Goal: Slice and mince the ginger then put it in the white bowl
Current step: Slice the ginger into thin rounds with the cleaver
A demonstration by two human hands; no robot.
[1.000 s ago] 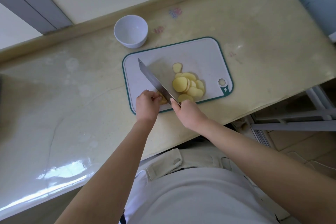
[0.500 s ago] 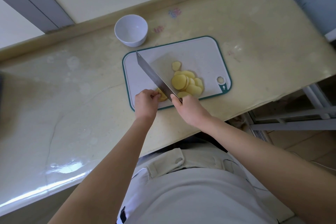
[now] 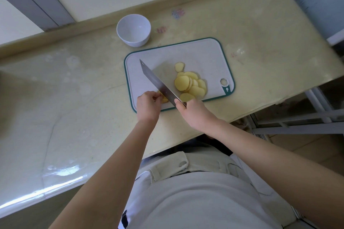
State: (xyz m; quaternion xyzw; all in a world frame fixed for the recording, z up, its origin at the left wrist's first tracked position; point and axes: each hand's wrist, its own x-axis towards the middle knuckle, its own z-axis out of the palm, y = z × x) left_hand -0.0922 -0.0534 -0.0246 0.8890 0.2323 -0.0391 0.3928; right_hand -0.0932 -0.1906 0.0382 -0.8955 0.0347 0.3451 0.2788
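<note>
A white cutting board with a green rim (image 3: 204, 50) lies on the counter. Several pale yellow ginger slices (image 3: 189, 84) are piled on its right half. My left hand (image 3: 148, 106) holds the small remaining ginger piece (image 3: 163, 98) at the board's near left edge, fingers curled round it. My right hand (image 3: 193, 112) grips the handle of a cleaver (image 3: 158, 83), whose blade stands edge-down right beside the held piece, tip pointing away to the far left. The white bowl (image 3: 133, 29) stands past the board's far left corner, with nothing inside.
The beige counter (image 3: 74, 98) ends in a raised back ledge (image 3: 93, 22) under a window frame. Its near edge runs just behind my hands. A metal rack (image 3: 301, 121) stands lower right, off the counter.
The cleaver has stayed against the held ginger piece, its blade shifting only slightly. Both hands keep their hold. The view has drifted a little.
</note>
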